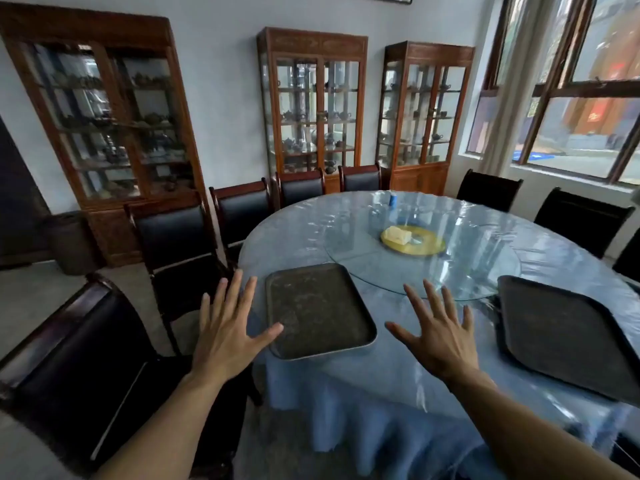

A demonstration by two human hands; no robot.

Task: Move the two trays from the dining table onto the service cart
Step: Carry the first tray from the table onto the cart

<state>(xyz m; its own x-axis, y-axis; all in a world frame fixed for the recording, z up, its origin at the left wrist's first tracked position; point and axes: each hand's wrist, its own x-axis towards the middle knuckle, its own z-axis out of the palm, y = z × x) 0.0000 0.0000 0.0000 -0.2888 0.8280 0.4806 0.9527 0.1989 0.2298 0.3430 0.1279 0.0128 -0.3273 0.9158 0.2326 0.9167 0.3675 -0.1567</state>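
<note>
Two dark rectangular trays lie on the round dining table, which wears a blue cloth under clear plastic. The nearer tray sits at the table's front left edge, its corner slightly over the rim. The second tray lies at the right edge of view. My left hand hovers just left of the nearer tray, fingers spread, thumb close to its left rim. My right hand hovers to the right of that tray, fingers spread, holding nothing. No service cart is in view.
A glass turntable in the table's middle carries a yellow plate with a pale block, and a blue can stands behind. Dark chairs ring the table. Wooden glass cabinets line the back wall; windows are at the right.
</note>
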